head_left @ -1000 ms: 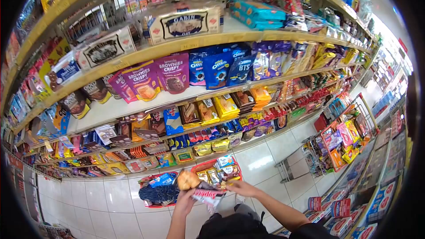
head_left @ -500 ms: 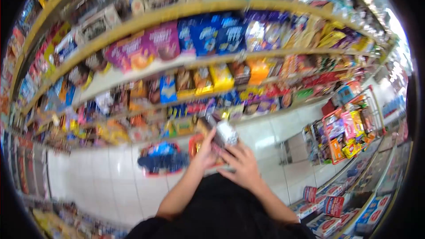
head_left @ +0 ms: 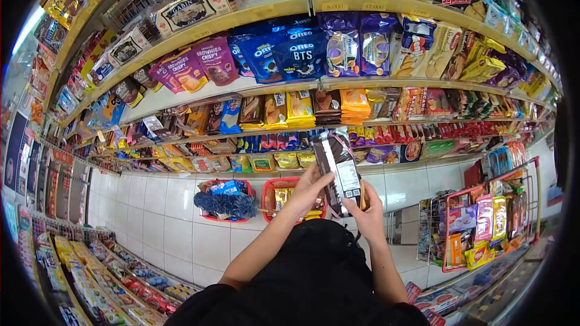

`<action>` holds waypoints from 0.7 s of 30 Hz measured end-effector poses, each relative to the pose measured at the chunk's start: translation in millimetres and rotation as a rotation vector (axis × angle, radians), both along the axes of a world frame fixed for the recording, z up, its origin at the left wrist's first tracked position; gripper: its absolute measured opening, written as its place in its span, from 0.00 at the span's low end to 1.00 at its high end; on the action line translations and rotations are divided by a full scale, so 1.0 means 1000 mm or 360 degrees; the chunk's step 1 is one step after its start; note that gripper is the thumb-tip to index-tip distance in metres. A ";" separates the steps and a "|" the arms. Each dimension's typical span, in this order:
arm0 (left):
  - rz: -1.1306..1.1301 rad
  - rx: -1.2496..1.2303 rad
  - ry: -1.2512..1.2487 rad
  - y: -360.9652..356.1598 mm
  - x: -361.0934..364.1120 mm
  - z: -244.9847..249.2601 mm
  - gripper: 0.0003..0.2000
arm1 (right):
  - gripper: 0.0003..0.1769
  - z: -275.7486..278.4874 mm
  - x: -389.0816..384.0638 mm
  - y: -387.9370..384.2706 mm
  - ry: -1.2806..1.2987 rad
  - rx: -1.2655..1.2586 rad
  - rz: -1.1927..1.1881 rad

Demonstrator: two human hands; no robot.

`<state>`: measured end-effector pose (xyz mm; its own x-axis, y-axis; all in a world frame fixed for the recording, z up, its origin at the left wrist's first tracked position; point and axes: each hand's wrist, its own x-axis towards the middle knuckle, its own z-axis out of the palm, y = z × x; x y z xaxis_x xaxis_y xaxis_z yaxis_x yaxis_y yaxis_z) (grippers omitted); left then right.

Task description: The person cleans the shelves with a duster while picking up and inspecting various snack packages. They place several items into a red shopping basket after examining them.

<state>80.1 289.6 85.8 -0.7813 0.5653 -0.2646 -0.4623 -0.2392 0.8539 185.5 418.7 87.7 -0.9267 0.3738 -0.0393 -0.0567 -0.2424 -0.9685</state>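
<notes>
A dark brown snack packet (head_left: 329, 172) with a white printed label and a barcode is held up in front of my body, its back side toward me. My left hand (head_left: 307, 194) grips its left edge, the thumb lying across the front. On the lower right side, my right hand (head_left: 367, 212) has its fingers behind the packet and its thumb near the barcode. Beneath my left hand, partly covered by it, a red basket (head_left: 264, 196) with yellow packets stands on the floor.
Shelves of snacks span the view ahead, with blue Oreo bags (head_left: 263, 54) and orange packs (head_left: 354, 105). Another red basket holds a dark blue fluffy duster (head_left: 225, 205). At right stands a red-framed cart (head_left: 444, 235) full of packets. White floor tiles (head_left: 163, 223) lie below.
The packet has turned more upright and moved right, and its labelled back now faces me. Both hands have shifted right with it. The view has swung and become sharper.
</notes>
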 end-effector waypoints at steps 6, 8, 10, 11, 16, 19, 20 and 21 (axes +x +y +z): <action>-0.0107 0.0434 -0.0452 -0.023 0.001 0.008 0.37 | 0.30 0.020 -0.017 0.049 0.0555 0.2049 -0.0096; 0.0003 0.0580 -0.0585 -0.023 0.005 0.020 0.35 | 0.33 0.026 -0.023 0.057 0.0702 0.2234 0.0000; 0.0146 0.0546 -0.0514 -0.023 0.009 0.016 0.34 | 0.34 0.040 -0.023 0.061 0.0750 0.2329 0.0219; 0.0201 0.0574 -0.0447 -0.023 0.010 0.015 0.34 | 0.35 0.048 -0.021 0.062 0.0702 0.2183 0.0182; 0.0167 0.1063 -0.0329 -0.031 0.010 0.011 0.34 | 0.34 0.015 -0.021 0.062 0.0291 0.0865 -0.0048; 0.0105 0.1104 -0.0338 -0.033 0.010 -0.002 0.35 | 0.24 -0.005 -0.017 0.050 -0.0022 -0.0427 0.0169; 0.0069 0.1057 -0.0334 -0.032 0.013 -0.013 0.35 | 0.23 -0.008 -0.013 0.047 -0.0067 -0.0750 0.0287; 0.0041 0.1005 -0.0328 -0.030 0.015 -0.017 0.35 | 0.22 -0.010 -0.012 0.044 -0.0118 -0.1077 0.0412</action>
